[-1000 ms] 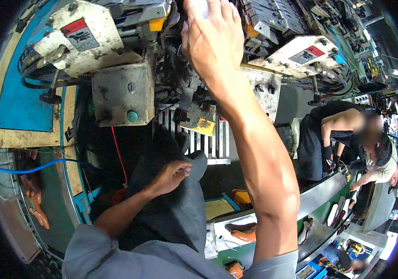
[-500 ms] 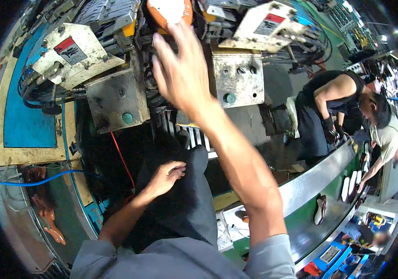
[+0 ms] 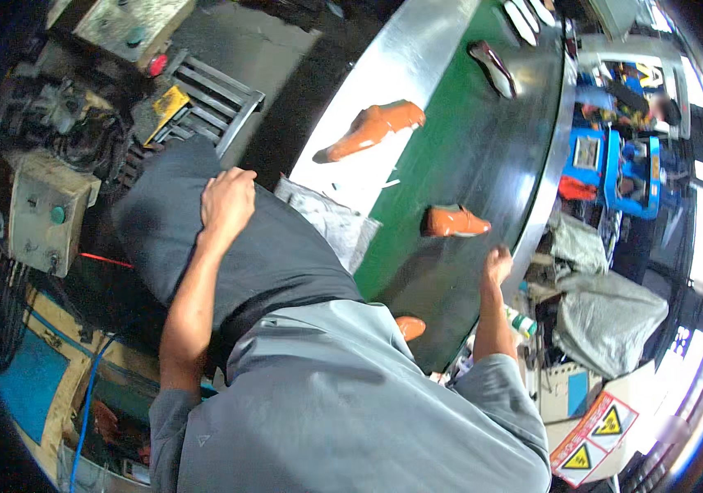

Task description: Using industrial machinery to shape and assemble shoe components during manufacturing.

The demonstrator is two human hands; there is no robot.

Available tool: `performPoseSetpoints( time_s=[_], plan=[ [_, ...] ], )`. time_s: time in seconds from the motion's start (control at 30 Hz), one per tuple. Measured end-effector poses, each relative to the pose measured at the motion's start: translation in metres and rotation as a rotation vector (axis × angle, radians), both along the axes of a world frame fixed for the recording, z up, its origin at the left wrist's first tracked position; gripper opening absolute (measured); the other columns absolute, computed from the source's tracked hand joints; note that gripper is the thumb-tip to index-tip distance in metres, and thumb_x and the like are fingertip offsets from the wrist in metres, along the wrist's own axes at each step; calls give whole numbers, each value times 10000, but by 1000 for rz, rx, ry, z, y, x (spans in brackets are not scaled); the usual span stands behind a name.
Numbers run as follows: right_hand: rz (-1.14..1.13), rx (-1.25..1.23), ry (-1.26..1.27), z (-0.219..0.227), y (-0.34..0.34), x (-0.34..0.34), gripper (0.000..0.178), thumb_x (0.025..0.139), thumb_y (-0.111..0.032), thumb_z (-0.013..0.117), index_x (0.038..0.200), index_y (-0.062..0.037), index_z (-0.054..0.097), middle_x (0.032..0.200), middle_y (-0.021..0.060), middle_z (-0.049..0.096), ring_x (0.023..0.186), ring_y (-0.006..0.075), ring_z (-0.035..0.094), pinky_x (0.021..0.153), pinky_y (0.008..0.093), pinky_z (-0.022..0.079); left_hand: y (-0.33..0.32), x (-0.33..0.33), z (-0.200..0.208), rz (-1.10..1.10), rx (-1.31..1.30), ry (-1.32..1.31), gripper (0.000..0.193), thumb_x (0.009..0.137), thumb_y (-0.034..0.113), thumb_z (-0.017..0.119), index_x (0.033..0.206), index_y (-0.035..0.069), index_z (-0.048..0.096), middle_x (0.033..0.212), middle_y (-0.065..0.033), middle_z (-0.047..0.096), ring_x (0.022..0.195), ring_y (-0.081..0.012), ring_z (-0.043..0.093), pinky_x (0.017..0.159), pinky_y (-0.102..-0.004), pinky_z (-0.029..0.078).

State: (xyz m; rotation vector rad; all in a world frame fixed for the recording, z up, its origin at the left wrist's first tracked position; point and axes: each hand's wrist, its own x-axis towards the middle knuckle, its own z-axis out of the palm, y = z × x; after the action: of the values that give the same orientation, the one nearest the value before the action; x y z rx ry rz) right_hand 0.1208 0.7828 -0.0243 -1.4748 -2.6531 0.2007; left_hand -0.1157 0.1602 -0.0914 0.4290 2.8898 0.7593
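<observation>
My left hand (image 3: 228, 201) rests on my dark trouser leg (image 3: 244, 246), its fingers loosely bent and nothing in them. Out over the conveyor's right side is my right hand (image 3: 497, 264), seen small and end-on, so its fingers are hard to make out. Just beyond it lies an orange-brown leather shoe (image 3: 456, 222) on the green belt (image 3: 401, 246), apart from the hand as far as I can see. A second orange-brown shoe (image 3: 376, 129) sits on the conveyor's metal side ledge (image 3: 343, 107). Part of another orange-brown shoe (image 3: 410, 328) shows beside my shirt.
Farther up the belt are a dark red and white shoe (image 3: 495, 69) and several white shoe-shaped pieces (image 3: 520, 20). A grey cloth (image 3: 331, 218) lies on the ledge. Machine boxes (image 3: 51, 209) with green buttons stand left, near a slatted metal grate (image 3: 216, 103). Blue crates (image 3: 610, 164) are right.
My view has swung right, from the machine to the conveyor. My right hand has left the orange shoe-shaped piece on the machine and is now over the belt. My left hand stays by my leg.
</observation>
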Motion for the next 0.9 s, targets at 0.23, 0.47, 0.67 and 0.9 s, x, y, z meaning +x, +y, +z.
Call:
performPoseSetpoints(
  time_s=[0.23,0.47,0.67,0.9],
  plan=[
    [-622,-911,237,-138,28,287,141,951,-180,691,1032,-68,662,734,91,617,607,293,637,566,464,532,9,6,0,67,214,-41,264,1028,137,629,1241,27,740,1151,-168,767,1100,-392,717,960,-484,560],
    [-660,-922,709,-142,-26,82,529,943,-515,818,1055,-33,629,763,37,560,556,199,515,502,395,395,-8,24,-1,91,152,-37,240,1020,116,632,1212,31,747,1133,-150,769,1073,-384,720,950,-471,560],
    [-480,-1262,843,-152,143,-12,736,1016,-627,667,1401,0,627,1306,213,718,1169,429,683,1057,573,534,17,9,-8,63,281,54,234,1017,97,615,1197,25,748,1099,-143,775,1055,-373,724,943,-463,563],
    [-525,-846,702,-180,80,-39,375,980,-312,768,1171,-1,681,1021,140,734,911,318,743,842,502,631,24,21,2,140,156,38,213,998,71,625,1164,13,746,1066,-168,765,1023,-400,717,908,-484,562]
  ],
)
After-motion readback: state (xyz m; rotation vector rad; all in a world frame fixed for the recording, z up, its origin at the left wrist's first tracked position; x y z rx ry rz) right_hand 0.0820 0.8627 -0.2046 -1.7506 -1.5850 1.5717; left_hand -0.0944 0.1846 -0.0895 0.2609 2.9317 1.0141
